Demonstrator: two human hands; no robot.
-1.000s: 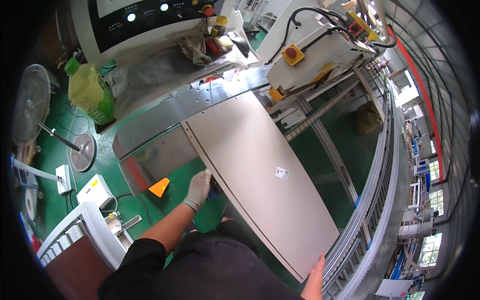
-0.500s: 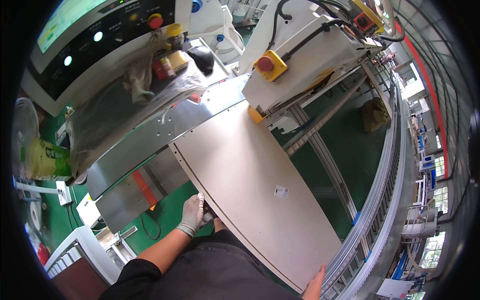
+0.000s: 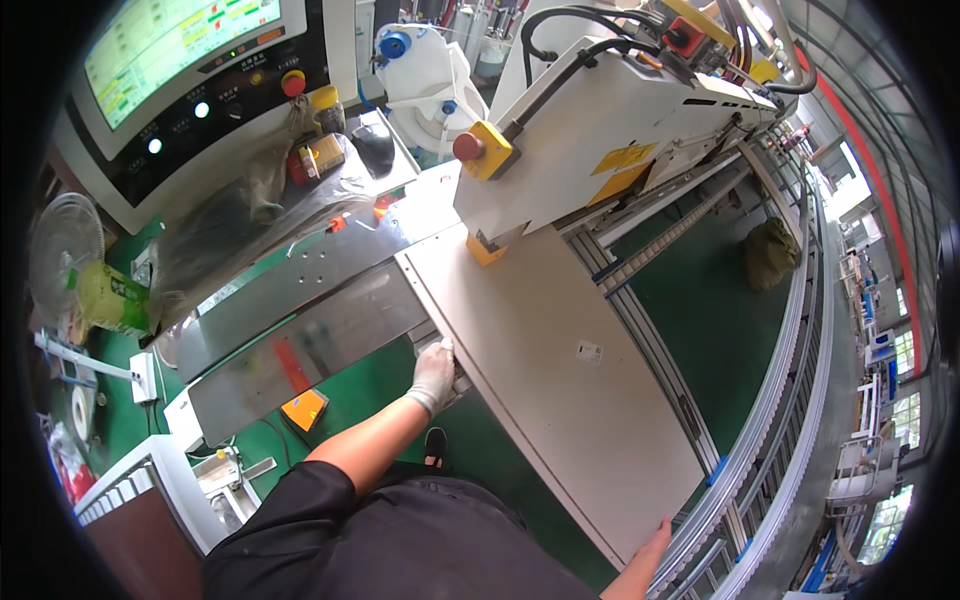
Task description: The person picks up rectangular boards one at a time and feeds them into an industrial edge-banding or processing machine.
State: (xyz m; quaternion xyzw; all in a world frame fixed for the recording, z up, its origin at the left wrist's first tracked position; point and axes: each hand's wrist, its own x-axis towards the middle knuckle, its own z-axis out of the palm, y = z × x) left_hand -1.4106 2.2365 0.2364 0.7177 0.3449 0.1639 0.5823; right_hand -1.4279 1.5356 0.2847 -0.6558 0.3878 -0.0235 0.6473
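Observation:
A long off-white panel (image 3: 560, 370) with a small white label lies across the machine, its far end beside and partly beneath the machine's white housing (image 3: 590, 130). My left hand (image 3: 434, 374), in a pale glove, grips the panel's left long edge about a third of the way along; its fingers are partly hidden below the board. At the near right corner my bare right hand (image 3: 652, 552) holds the panel's end, only part of it showing. Left of the panel runs a steel table (image 3: 345, 310).
A yellow box with a red button (image 3: 482, 150) juts from the housing. Beyond the panel's right side runs a metal roller track (image 3: 745, 480). A control console with a screen (image 3: 185, 60) stands at far left. An orange pedal-like box (image 3: 304, 408) sits on the green floor.
The panel has shifted right and inward against the machine housing, both hands moving with it. My view has turned, showing more of the screen and my foot.

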